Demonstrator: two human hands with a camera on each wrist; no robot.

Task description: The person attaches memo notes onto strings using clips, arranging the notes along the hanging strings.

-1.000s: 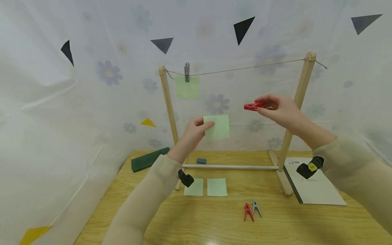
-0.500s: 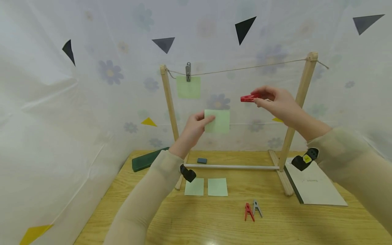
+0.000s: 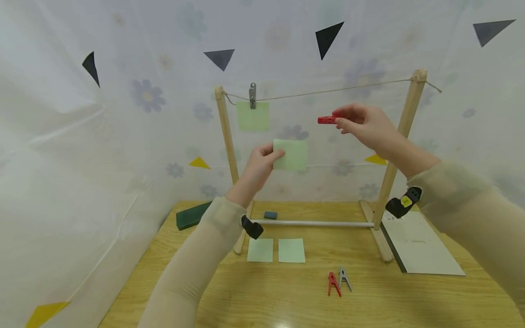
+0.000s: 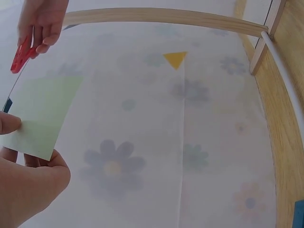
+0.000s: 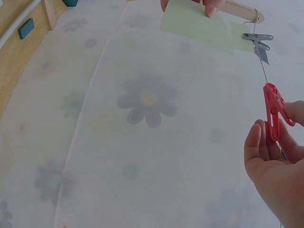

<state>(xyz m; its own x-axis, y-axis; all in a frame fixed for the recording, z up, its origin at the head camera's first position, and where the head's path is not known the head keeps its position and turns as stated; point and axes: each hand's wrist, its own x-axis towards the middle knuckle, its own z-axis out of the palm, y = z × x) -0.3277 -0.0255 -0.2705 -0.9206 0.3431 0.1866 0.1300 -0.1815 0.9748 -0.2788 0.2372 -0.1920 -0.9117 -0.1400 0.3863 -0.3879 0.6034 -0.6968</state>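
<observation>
My left hand point(image 3: 258, 166) pinches a pale green square of paper point(image 3: 293, 156) by its left edge, thumb in front, below the string point(image 3: 328, 92). To the right and higher, my right hand point(image 3: 369, 127) grips a red clothespin point(image 3: 326, 120) by its handles, its nose pointing left. In the right wrist view the red clothespin point(image 5: 273, 111) overlaps the string, thumb on one handle and fingers on the other. Up at the string's left end a grey clothespin point(image 3: 252, 96) holds another green paper point(image 3: 253, 117).
Wooden posts point(image 3: 404, 118) carry the string, joined low by a white rod point(image 3: 316, 223). On the table lie two green papers point(image 3: 291, 250), a red clothespin point(image 3: 333, 284), a grey clothespin point(image 3: 345, 279), a blue eraser-like block point(image 3: 270, 215), a dark green box point(image 3: 193, 216) and a notebook point(image 3: 426, 248).
Both hands have risen toward the string, the left lifting the green paper. The right hand has also carried the red clothespin a little to the left.
</observation>
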